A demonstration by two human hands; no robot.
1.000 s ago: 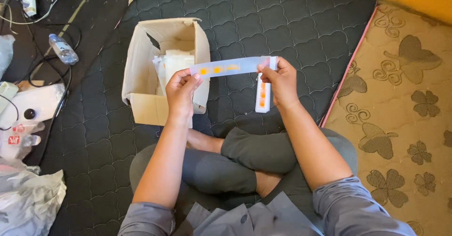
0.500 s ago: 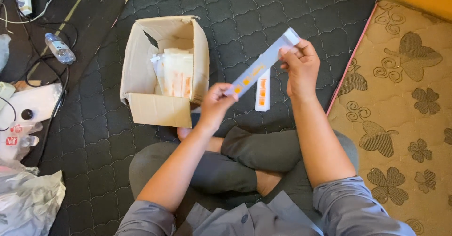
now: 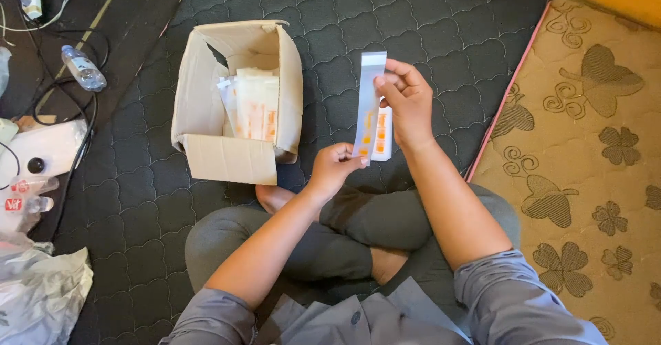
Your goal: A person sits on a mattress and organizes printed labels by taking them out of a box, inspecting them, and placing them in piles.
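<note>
the strip now stands upright, pinched between left hand below and right hand above; earlier it slanted.

Box sitting left of strip w/ packets lying inside; bottle lying far left; rug lying right.

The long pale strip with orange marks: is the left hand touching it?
Touching. The head view shows the left hand pinching the lower end of the strip, while the right hand holds its upper part.
</note>
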